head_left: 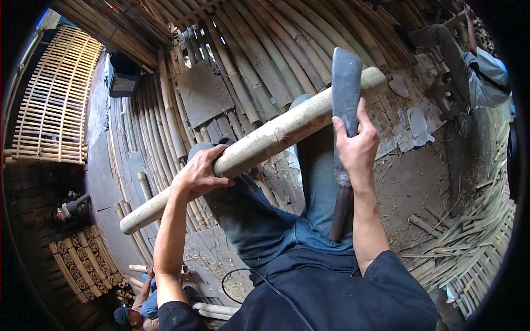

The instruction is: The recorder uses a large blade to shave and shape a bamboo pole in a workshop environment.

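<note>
A thick, pale bamboo pole (276,135) lies slantwise across my knees, its left end nearer me and its right end farther off. My left hand (201,172) is wrapped over the pole left of its middle. In my right hand (359,144) is a machete (346,80) with a broad grey blade. That hand grips the lower part of the blade, not the dark handle (341,212), which points back toward my lap. The upper blade overlaps the pole near its right end; I cannot tell whether they touch.
Long bamboo poles (254,49) cover the floor ahead. A slatted bamboo panel (52,99) stands at the left, near tied bundles (88,262). Split strips (469,259) pile up at the right. One person (488,83) is at the far right, another (138,314) at the lower left.
</note>
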`<act>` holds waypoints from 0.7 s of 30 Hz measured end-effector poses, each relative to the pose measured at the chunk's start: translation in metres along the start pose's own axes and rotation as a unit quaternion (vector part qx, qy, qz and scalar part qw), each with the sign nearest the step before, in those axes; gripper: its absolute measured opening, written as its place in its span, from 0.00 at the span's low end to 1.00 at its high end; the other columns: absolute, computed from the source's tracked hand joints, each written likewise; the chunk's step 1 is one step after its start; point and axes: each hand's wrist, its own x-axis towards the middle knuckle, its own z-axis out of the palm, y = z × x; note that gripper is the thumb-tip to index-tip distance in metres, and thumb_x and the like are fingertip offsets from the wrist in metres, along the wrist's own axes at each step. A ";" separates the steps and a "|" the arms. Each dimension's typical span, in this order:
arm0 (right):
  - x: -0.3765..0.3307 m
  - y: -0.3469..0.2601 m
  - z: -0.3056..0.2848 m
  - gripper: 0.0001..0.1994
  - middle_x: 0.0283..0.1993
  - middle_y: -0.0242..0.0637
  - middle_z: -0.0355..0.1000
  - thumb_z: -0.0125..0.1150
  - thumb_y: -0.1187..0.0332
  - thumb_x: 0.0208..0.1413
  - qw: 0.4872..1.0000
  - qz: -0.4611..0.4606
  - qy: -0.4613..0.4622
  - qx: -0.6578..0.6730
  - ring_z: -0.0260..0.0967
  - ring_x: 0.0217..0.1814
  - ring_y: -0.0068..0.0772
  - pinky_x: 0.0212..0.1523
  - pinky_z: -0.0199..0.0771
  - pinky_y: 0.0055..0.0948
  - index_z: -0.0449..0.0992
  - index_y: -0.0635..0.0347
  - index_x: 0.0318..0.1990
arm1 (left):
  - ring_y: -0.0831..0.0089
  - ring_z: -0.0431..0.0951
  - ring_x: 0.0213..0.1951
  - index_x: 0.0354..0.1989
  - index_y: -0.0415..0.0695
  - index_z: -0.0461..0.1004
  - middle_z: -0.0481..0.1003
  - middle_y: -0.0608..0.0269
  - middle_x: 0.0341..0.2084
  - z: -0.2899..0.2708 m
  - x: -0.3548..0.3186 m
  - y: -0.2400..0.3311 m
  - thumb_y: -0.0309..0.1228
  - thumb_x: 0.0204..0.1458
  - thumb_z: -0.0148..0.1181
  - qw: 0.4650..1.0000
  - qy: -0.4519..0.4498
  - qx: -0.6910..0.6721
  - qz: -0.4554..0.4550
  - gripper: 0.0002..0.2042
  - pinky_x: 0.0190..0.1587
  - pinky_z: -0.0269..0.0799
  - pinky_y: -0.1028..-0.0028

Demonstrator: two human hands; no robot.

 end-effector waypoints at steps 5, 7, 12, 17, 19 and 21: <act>-0.062 -0.036 0.045 0.39 0.33 0.62 0.81 0.73 0.62 0.59 0.982 -0.089 -0.164 0.018 0.85 0.34 0.56 0.39 0.85 0.50 0.65 0.51 0.77 | 0.55 0.80 0.56 0.62 0.33 0.74 0.81 0.46 0.51 -0.010 0.016 -0.017 0.52 0.33 0.83 0.998 -0.059 0.004 0.011 0.48 0.62 0.72 0.57; -0.055 -0.034 0.046 0.39 0.33 0.64 0.80 0.74 0.64 0.58 0.977 -0.090 -0.178 0.072 0.85 0.33 0.56 0.38 0.85 0.48 0.65 0.55 0.77 | 0.58 0.80 0.57 0.61 0.33 0.75 0.81 0.48 0.52 -0.014 0.012 -0.014 0.51 0.34 0.81 0.997 -0.063 -0.046 -0.008 0.46 0.62 0.73 0.58; -0.018 -0.003 0.022 0.34 0.37 0.54 0.85 0.72 0.68 0.61 0.991 -0.035 -0.067 0.107 0.86 0.33 0.44 0.36 0.87 0.39 0.68 0.68 0.73 | 0.56 0.83 0.56 0.60 0.34 0.78 0.83 0.44 0.51 -0.016 0.012 -0.024 0.48 0.30 0.80 0.997 -0.061 -0.035 -0.031 0.45 0.63 0.74 0.61; -0.030 -0.011 0.026 0.35 0.39 0.53 0.85 0.69 0.65 0.65 0.987 -0.064 -0.101 0.110 0.85 0.30 0.43 0.33 0.89 0.38 0.62 0.63 0.77 | 0.55 0.83 0.54 0.61 0.36 0.79 0.83 0.46 0.50 -0.022 0.020 -0.005 0.48 0.31 0.80 0.995 -0.087 -0.031 -0.047 0.44 0.62 0.74 0.61; -0.066 -0.028 0.051 0.40 0.30 0.58 0.81 0.73 0.62 0.60 0.969 -0.104 -0.191 0.115 0.84 0.29 0.51 0.36 0.87 0.43 0.62 0.56 0.78 | 0.55 0.83 0.54 0.61 0.36 0.79 0.83 0.46 0.50 -0.020 0.024 -0.010 0.47 0.31 0.80 0.994 -0.093 -0.040 -0.040 0.44 0.62 0.74 0.61; -0.091 -0.047 0.070 0.40 0.26 0.57 0.79 0.72 0.62 0.60 0.939 -0.135 -0.288 0.130 0.82 0.26 0.52 0.34 0.84 0.48 0.62 0.55 0.78 | 0.57 0.83 0.53 0.60 0.36 0.79 0.84 0.47 0.49 -0.020 0.021 -0.016 0.46 0.33 0.80 0.996 -0.085 -0.004 -0.030 0.42 0.61 0.74 0.61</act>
